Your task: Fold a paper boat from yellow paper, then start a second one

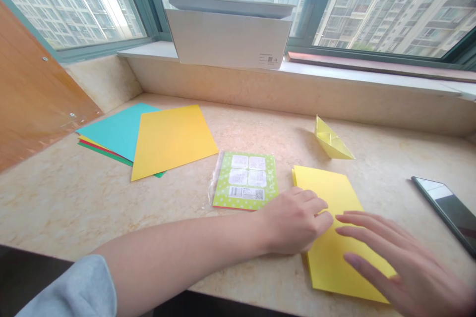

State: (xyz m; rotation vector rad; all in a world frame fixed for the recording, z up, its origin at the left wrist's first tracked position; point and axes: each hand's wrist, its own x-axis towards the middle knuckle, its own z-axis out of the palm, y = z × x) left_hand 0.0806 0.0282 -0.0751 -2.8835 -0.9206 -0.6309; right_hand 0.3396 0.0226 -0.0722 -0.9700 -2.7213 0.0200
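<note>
A sheet of yellow paper [330, 262], folded over with its layers showing along the left side, lies at the front right of the counter. My left hand [297, 220] rests at its left edge, fingers curled in and pressed against the paper; the fingertips are partly hidden. Above the right part of the same sheet is my right hand [401, 252], slightly blurred, its fingers stretched out and apart with nothing in them. Behind the folded sheet stands a small pale yellow paper boat [332, 141]. A green dotted pack of paper [247, 178] in clear wrapping lies just beyond my left wrist.
An orange-yellow sheet [173, 141] overlaps a stack of coloured paper with a turquoise sheet [115, 129] on top, at the left. A phone [449, 210] lies at the right. On the window sill stands a white box [230, 37]. A wooden panel [33, 89] borders the left side.
</note>
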